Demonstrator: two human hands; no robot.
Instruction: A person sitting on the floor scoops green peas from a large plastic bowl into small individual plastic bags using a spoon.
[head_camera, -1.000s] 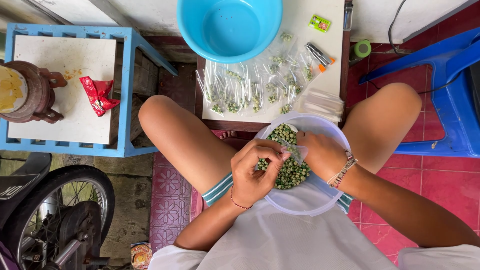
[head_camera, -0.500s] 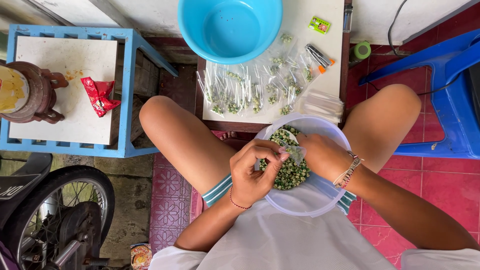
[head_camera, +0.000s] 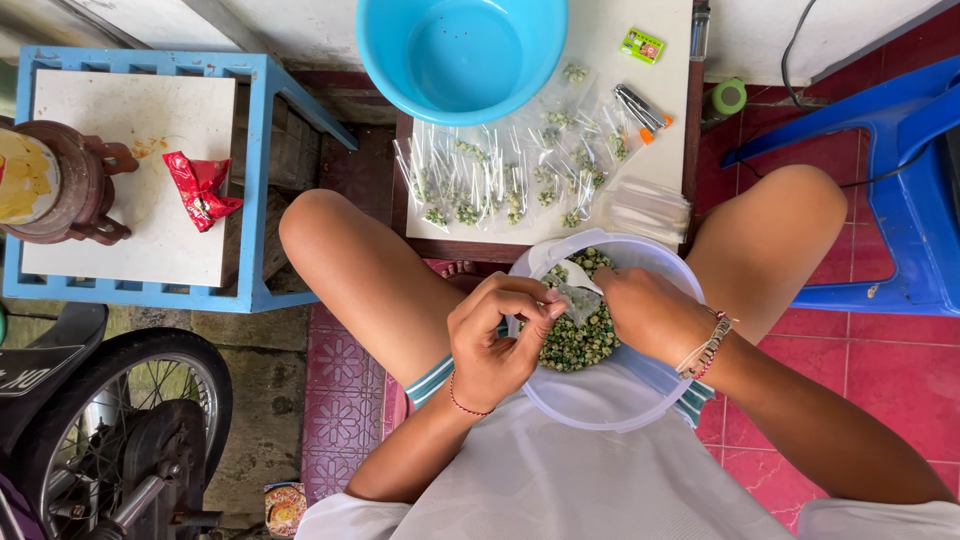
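A clear plastic tub (head_camera: 610, 395) rests on my lap, holding a heap of green peas (head_camera: 580, 340). Above the heap, my left hand (head_camera: 495, 345) pinches one side of a small clear plastic bag (head_camera: 578, 300). My right hand (head_camera: 645, 310) grips the bag's other side, fingers down among the peas. Whether a scoop is in that hand is hidden. A red string circles my left wrist and a beaded bracelet my right.
A small table (head_camera: 670, 90) ahead carries several filled little bags (head_camera: 500, 180), a stack of empty bags (head_camera: 645, 208), a blue basin (head_camera: 460, 50), lighters and a small green box. A blue stool (head_camera: 140, 170) with a brown jar stands left, a motorbike wheel (head_camera: 110, 430) lower left, a blue chair (head_camera: 900, 190) right.
Both hands and the bag have shifted slightly left and up over the peas. My left hand has closed tighter on the bag's edge.
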